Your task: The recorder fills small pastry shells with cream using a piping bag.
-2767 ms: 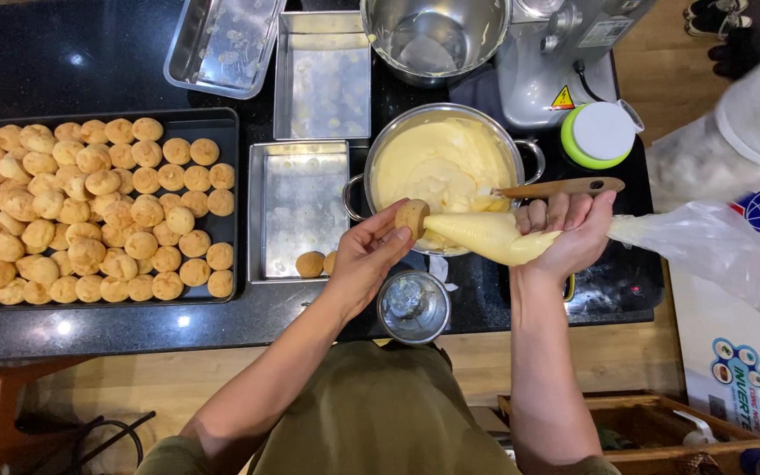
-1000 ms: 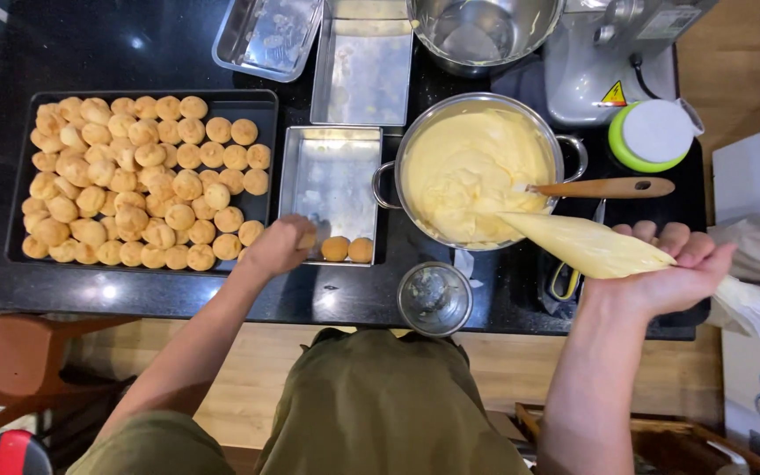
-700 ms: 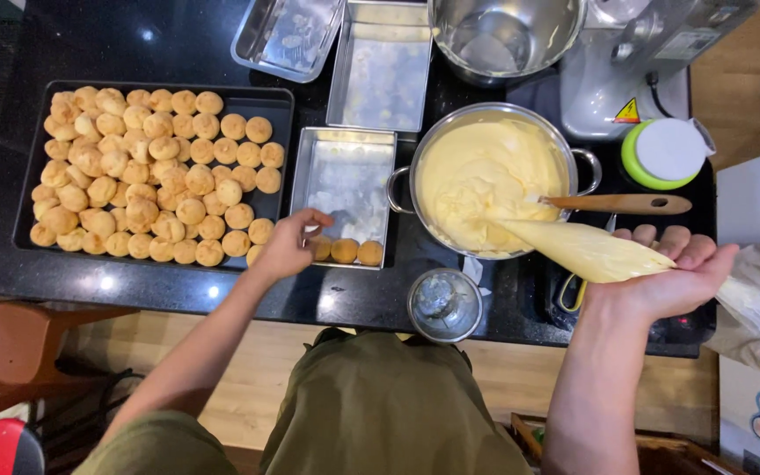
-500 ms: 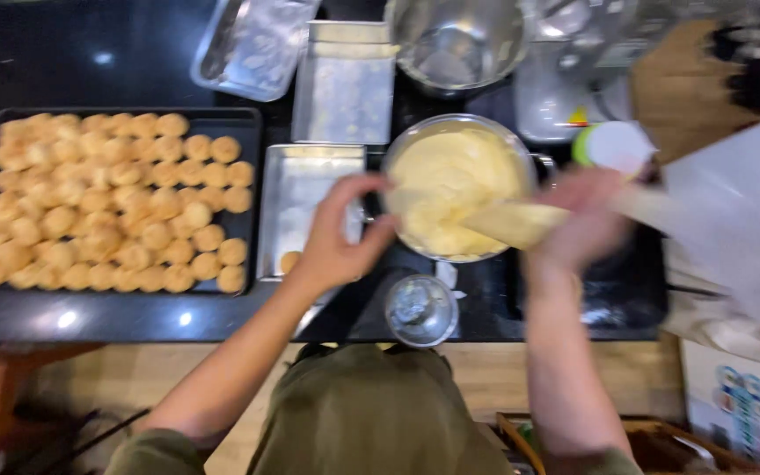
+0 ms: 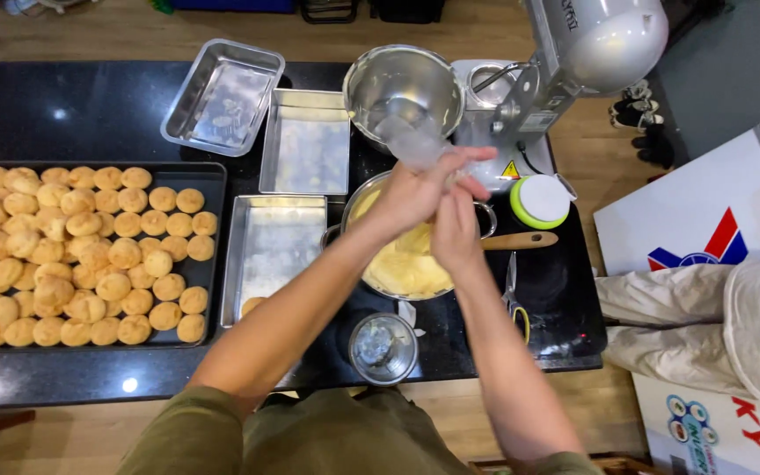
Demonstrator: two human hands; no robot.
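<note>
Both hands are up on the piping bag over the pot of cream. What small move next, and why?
Probably twist the bag's clear top shut. Both the left hand and the right hand grip the piping bag over the pot of cream, and its clear upper end stands loose above them.

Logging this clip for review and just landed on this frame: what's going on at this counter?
A person stands at a black counter, both hands raised over a round metal pot of pale yellow cream. The left hand and right hand together have a grip on a clear plastic piping bag. A wooden-handled utensil rests in the pot. To the left, a dark baking tray holds many small golden round pastries, and a rectangular metal pan holds one pastry.
</note>
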